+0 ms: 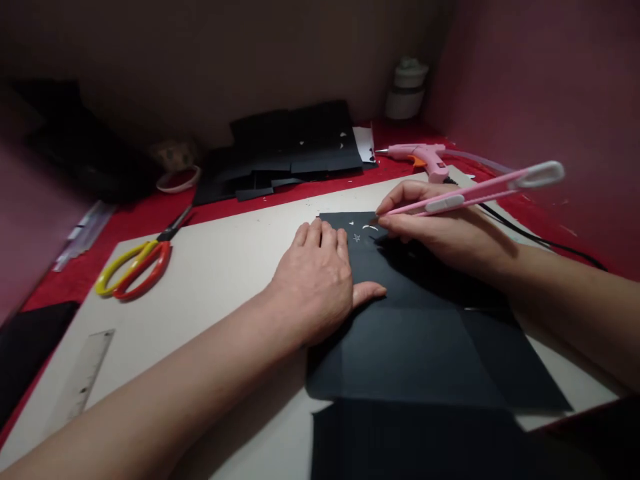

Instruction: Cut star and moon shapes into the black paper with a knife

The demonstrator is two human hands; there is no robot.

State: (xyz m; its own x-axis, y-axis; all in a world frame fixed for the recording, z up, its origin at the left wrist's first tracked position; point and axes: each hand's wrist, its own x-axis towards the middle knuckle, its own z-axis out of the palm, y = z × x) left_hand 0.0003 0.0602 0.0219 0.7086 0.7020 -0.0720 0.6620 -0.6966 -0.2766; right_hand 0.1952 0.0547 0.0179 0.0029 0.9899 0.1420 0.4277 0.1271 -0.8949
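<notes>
The right hand (440, 230) gripped a pink craft knife (475, 190) pen-fashion, its tip set on the far end of a black paper sheet (425, 333) beside small cut-outs, a star and a crescent among them. The left hand (317, 280) lay flat and unclenched on the same sheet, pressing it to the grey cutting board (210, 267), fingertips close to the tip. Risk judged: a slip of the blade toward those fingertips could cut them, given the short gap; the sheet, creased and lifting toward the near edge of the worktop, could shift under uneven pressure and spoil the cut line. The blade itself was hidden by the right hand's fingers, so its extension could not be confirmed. Toward the left edge of the board lay scissors (137, 263) with yellow and red handles, and a clear ruler (83, 380) near the front left corner. A pink glue gun (425, 159) lay at the far right, its cable running off right; whether it was powered could not be told. Black paper offcuts (290, 150) were stacked at the far edge. Dim light obscured objects in the far left corner.
</notes>
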